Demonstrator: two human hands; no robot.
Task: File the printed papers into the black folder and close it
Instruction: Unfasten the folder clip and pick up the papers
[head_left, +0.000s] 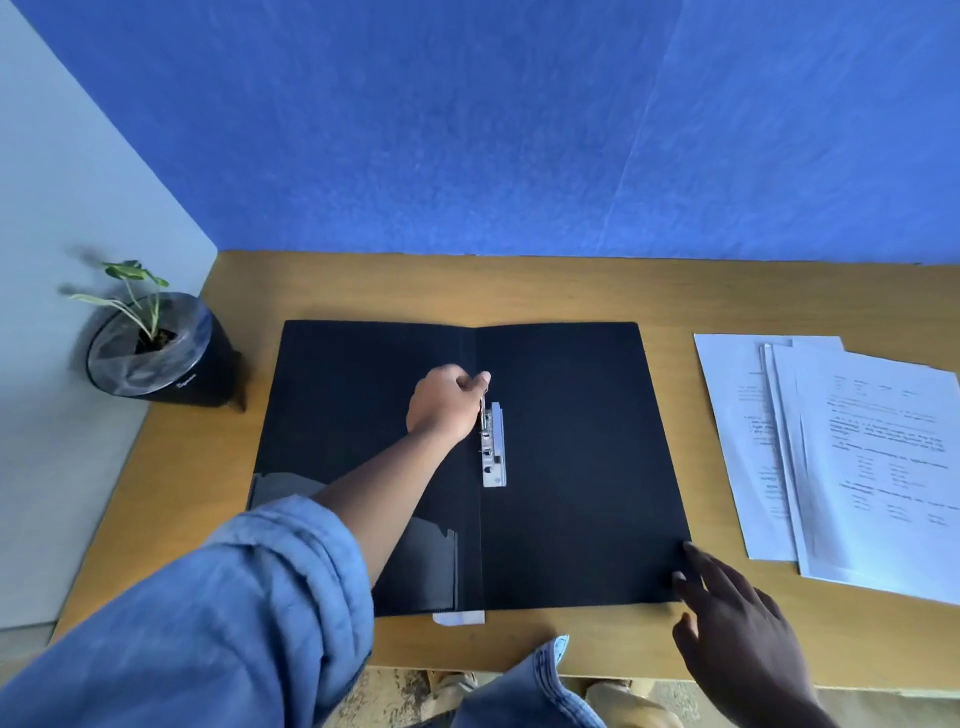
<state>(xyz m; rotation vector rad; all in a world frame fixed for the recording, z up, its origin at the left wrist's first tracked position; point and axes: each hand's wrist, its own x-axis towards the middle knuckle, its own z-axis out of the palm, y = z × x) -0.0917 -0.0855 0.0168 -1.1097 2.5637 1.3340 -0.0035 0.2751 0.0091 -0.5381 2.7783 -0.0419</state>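
Observation:
The black folder (571, 457) lies open and flat in the middle of the wooden desk. A silver metal clip (493, 447) runs along its spine on the right-hand leaf. My left hand (447, 405) reaches over the left leaf and pinches the raised lever at the clip's far end. My right hand (737, 623) hovers with fingers spread at the folder's near right corner, fingertips touching its edge, holding nothing. The printed papers (852, 457) lie in a loose fanned stack to the right of the folder.
A small plant in a black pot (156, 353) stands at the desk's far left corner. A blue wall (467, 130) backs the desk (665, 291). A clear pocket (426, 561) sits on the folder's inner left leaf. The desk's near edge runs just below the folder.

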